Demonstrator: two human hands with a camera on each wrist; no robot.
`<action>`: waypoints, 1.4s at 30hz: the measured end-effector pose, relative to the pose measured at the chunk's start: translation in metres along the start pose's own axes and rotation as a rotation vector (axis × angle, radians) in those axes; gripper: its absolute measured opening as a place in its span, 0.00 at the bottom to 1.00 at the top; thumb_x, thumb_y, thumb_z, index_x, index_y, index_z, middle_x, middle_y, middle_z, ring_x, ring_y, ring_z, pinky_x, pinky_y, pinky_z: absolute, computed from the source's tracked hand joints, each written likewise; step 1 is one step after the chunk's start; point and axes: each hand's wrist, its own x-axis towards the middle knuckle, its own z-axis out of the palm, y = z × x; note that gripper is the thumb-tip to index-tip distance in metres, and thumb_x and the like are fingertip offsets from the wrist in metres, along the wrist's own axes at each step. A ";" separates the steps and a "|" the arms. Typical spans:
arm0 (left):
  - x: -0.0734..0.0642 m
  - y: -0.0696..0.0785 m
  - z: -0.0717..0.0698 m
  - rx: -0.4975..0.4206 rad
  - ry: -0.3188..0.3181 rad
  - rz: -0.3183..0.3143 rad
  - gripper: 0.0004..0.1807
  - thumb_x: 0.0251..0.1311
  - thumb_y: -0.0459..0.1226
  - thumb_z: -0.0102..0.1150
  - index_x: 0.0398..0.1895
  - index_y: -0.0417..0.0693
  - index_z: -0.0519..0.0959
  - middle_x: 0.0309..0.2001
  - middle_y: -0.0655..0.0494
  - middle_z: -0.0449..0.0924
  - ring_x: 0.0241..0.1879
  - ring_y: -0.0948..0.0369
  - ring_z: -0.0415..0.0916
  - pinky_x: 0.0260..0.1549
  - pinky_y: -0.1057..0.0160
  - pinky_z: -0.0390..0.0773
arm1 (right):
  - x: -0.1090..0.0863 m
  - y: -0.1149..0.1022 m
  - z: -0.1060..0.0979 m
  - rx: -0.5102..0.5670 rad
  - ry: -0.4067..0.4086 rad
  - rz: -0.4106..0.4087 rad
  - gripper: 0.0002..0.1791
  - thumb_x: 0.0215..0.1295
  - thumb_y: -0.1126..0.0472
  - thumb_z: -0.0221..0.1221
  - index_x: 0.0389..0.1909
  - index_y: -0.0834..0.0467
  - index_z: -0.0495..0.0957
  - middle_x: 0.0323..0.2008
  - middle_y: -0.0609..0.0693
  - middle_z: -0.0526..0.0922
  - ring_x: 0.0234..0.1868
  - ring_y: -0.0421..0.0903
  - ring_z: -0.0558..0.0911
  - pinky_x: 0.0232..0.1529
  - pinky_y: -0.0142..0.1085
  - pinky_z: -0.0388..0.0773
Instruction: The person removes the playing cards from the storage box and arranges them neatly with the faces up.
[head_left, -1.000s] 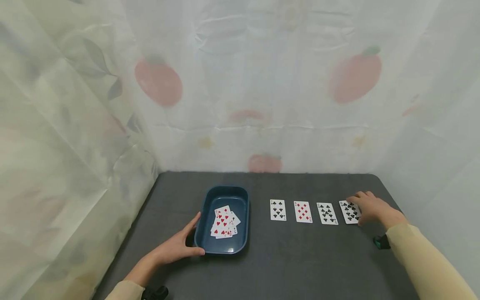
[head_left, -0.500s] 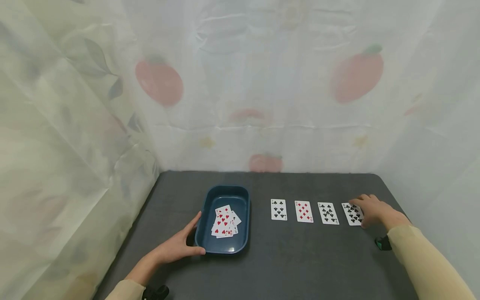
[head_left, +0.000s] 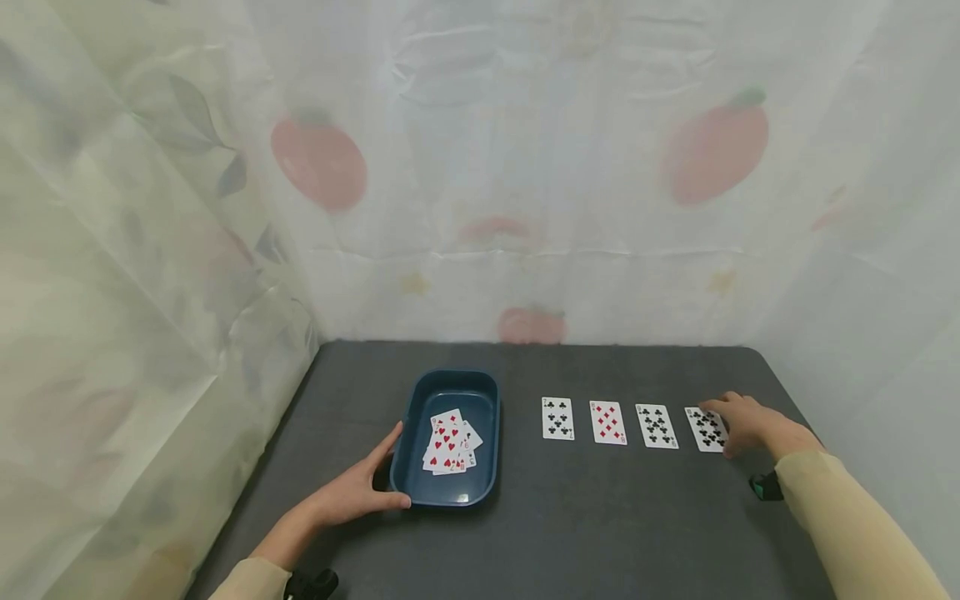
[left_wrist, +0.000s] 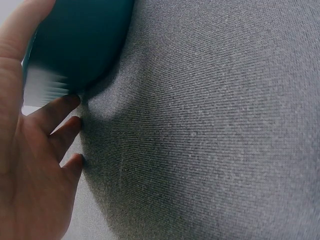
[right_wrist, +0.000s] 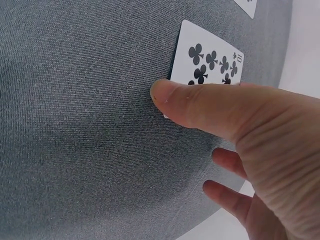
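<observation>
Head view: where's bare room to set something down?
Widest: near side of table, between blue tray, card row and right sleeve. Narrower: behind the cards. Crowded: tray's left, by the left hand; row's right end, where the right hand holds the ten of clubs.

Soft light leaves slight glare on the tray (head_left: 486, 450).

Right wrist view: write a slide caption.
Right hand touching the ten of clubs on the grey tabletop, another card showing at the top edge.

Fruit-print curtain (head_left: 480, 179) behind dark table (head_left: 592, 521)
</observation>
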 end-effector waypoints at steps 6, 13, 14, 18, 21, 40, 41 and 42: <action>0.000 0.001 -0.001 -0.005 -0.006 -0.003 0.64 0.56 0.52 0.75 0.83 0.76 0.36 0.79 0.45 0.54 0.75 0.44 0.54 0.66 0.28 0.52 | 0.001 0.000 0.000 0.021 -0.002 0.009 0.46 0.42 0.68 0.79 0.67 0.66 0.72 0.60 0.76 0.66 0.61 0.80 0.63 0.47 0.69 0.72; 0.000 0.003 0.000 0.007 -0.008 -0.013 0.64 0.55 0.53 0.75 0.83 0.73 0.36 0.79 0.42 0.52 0.76 0.41 0.53 0.65 0.26 0.53 | 0.001 -0.001 -0.001 0.033 -0.010 0.010 0.47 0.42 0.69 0.78 0.68 0.67 0.71 0.61 0.78 0.64 0.61 0.81 0.65 0.45 0.66 0.74; 0.000 0.003 0.000 0.006 -0.010 -0.013 0.64 0.55 0.53 0.75 0.83 0.73 0.36 0.79 0.42 0.52 0.76 0.40 0.52 0.65 0.26 0.53 | 0.002 -0.001 -0.001 0.034 -0.012 0.010 0.47 0.42 0.69 0.78 0.68 0.67 0.71 0.61 0.78 0.64 0.61 0.81 0.65 0.45 0.66 0.75; 0.000 0.004 0.000 0.007 -0.008 -0.013 0.64 0.55 0.53 0.75 0.83 0.73 0.36 0.79 0.43 0.52 0.76 0.41 0.52 0.65 0.26 0.53 | 0.003 -0.001 -0.002 0.046 -0.019 0.024 0.46 0.42 0.69 0.78 0.68 0.67 0.71 0.61 0.78 0.64 0.61 0.81 0.65 0.47 0.67 0.74; 0.000 0.003 -0.001 0.008 -0.004 -0.013 0.64 0.55 0.54 0.75 0.83 0.74 0.36 0.79 0.43 0.52 0.76 0.42 0.53 0.65 0.27 0.53 | 0.003 -0.002 -0.002 0.053 -0.023 0.036 0.46 0.42 0.70 0.78 0.67 0.67 0.71 0.61 0.79 0.63 0.61 0.81 0.64 0.48 0.68 0.73; 0.001 0.001 0.000 0.000 -0.003 -0.005 0.64 0.56 0.52 0.75 0.83 0.75 0.36 0.79 0.45 0.52 0.76 0.43 0.53 0.66 0.28 0.52 | 0.001 -0.008 -0.004 0.085 -0.032 0.074 0.43 0.45 0.70 0.68 0.69 0.67 0.70 0.61 0.79 0.62 0.60 0.79 0.65 0.48 0.65 0.72; 0.001 0.001 0.000 -0.001 -0.004 -0.005 0.64 0.56 0.52 0.75 0.83 0.75 0.35 0.79 0.45 0.52 0.76 0.44 0.53 0.66 0.28 0.52 | 0.001 -0.008 -0.003 0.082 -0.022 0.070 0.42 0.47 0.69 0.68 0.69 0.68 0.70 0.62 0.79 0.63 0.61 0.80 0.64 0.49 0.67 0.71; 0.001 0.001 0.000 -0.001 -0.005 -0.004 0.64 0.56 0.52 0.75 0.83 0.75 0.35 0.79 0.45 0.52 0.76 0.44 0.53 0.66 0.28 0.52 | 0.001 -0.008 -0.003 0.075 -0.010 0.063 0.41 0.48 0.68 0.67 0.68 0.68 0.70 0.62 0.80 0.63 0.61 0.80 0.64 0.50 0.68 0.70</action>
